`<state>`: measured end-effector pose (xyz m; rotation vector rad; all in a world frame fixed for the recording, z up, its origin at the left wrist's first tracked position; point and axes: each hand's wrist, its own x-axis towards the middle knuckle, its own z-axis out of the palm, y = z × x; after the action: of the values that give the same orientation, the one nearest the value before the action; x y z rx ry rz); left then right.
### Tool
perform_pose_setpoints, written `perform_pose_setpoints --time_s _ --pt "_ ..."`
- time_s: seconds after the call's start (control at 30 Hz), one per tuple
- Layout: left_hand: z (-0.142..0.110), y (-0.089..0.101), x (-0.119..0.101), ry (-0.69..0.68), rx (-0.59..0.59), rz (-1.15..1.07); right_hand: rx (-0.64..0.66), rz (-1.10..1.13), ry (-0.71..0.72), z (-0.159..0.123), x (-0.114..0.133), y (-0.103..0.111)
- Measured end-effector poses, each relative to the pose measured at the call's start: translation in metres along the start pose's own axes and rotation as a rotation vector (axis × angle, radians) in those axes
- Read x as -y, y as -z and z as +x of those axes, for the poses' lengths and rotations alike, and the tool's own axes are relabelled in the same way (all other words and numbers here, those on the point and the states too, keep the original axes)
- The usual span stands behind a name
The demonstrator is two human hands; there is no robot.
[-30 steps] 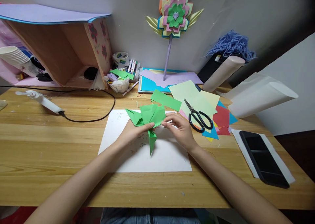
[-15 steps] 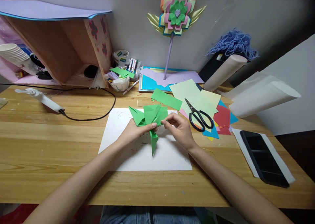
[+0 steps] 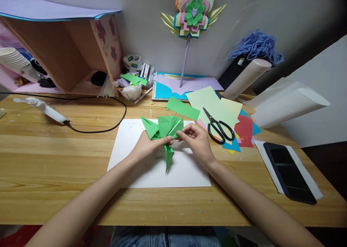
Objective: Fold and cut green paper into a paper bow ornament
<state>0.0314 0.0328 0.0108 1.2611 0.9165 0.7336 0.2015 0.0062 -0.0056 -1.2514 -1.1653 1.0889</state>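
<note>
Between my hands is a folded green paper piece (image 3: 166,126) with pointed flaps, one toward the upper left and one hanging down. My left hand (image 3: 151,142) is closed on it from the left, thumb pressed near its centre. At its right side, my right hand (image 3: 195,140) pinches the edge of a flap between thumb and fingertips. Part of the folds is hidden behind the fingers. A white sheet (image 3: 187,174) with small handwritten marks lies on the table underneath.
Black-handled scissors (image 3: 218,127) rest on coloured paper sheets (image 3: 211,98) to the right. A green strip (image 3: 182,109) lies behind my hands. A phone (image 3: 288,173) is at far right, a white glue gun-like tool (image 3: 47,109) with a cord at left. A paper flower (image 3: 193,12) stands at the back.
My right thumb and fingertips have shifted slightly along the right flap, whose edge now looks more bent. My left hand keeps its hold. The whole view has moved slightly.
</note>
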Motion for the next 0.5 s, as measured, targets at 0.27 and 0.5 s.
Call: perform_pose_setpoints --time_s 0.27,0.5 --pt "0.001 0.0011 0.0048 0.0 -0.027 0.017 -0.062 0.073 0.0 -0.0008 -0.0041 -0.0044" --pt "0.0028 0.0014 0.0071 0.029 -0.023 0.017 -0.068 0.094 -0.021 -0.0002 -0.0047 -0.006"
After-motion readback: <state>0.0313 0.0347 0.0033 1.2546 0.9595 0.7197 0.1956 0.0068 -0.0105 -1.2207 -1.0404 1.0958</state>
